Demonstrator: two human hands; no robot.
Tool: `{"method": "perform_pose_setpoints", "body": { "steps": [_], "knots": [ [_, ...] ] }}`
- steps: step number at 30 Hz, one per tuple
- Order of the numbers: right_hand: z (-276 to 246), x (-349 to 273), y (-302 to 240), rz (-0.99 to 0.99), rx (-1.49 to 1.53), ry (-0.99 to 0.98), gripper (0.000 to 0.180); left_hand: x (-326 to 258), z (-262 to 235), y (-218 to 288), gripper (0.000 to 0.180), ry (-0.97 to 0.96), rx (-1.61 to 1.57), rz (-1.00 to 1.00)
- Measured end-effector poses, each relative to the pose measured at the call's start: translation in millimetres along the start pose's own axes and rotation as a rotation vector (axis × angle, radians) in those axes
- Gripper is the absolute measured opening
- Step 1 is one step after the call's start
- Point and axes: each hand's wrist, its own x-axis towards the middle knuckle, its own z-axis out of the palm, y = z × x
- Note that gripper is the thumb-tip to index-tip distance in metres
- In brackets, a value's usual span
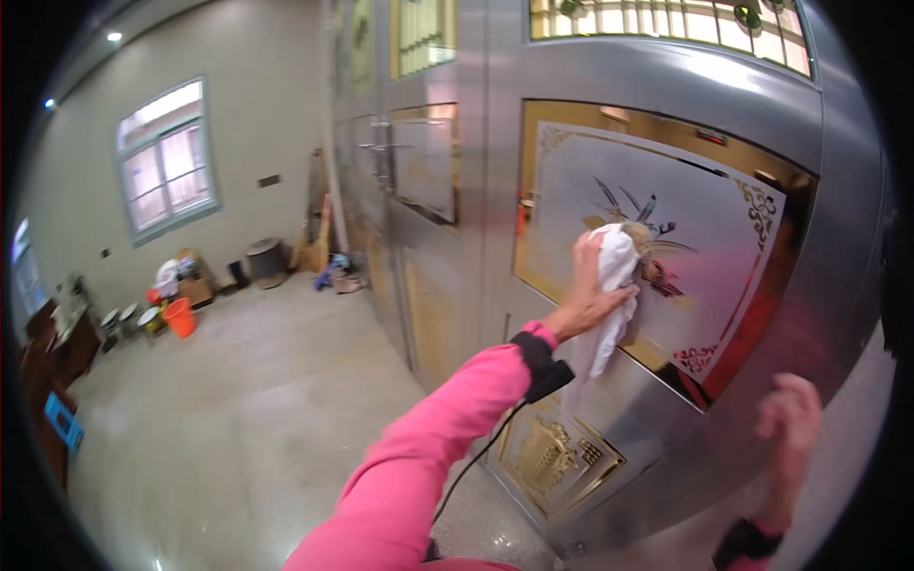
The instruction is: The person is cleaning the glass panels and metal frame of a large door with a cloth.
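Observation:
My left hand (590,294), at the end of a pink sleeve with a black cuff, is closed on a white cloth (615,262). It presses the cloth against a frosted, mirror-edged panel (705,190) in a steel door. The panel bears a dark and gold plant-like design (662,271), partly hidden by the cloth, and ornate corners. One end of the cloth hangs below my wrist. At the lower right, my right hand (793,419) is raised near the door with loosely bent fingers and nothing visible in them; it is slightly blurred.
Below the panel sits a smaller gold relief panel (555,459). Further left, the door has handles (384,152). An orange bucket (179,318), a dark bin (268,263) and assorted items line the far wall under a window (169,162). A black cable (466,471) hangs from my left wrist.

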Motion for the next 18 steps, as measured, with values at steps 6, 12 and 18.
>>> {"method": "perform_pose_setpoints", "body": {
  "steps": [6, 12, 18],
  "knots": [
    [207.6, 25.6, 11.9, -0.112, -0.217, -0.421, 0.072, -28.0, -60.8, 42.7, 0.056, -0.291, -0.531, -0.219],
    [272.3, 59.3, -5.1, -0.302, -0.238, -0.024, 0.044, -22.0, -135.3, 21.9, 0.06, -0.443, -1.083, -0.622],
    [227.1, 171.2, -119.0, -0.816, -0.56, 0.408, 0.042, -11.7, -186.2, -65.4, 0.078, -0.18, -0.277, -0.305]
  ]
}}
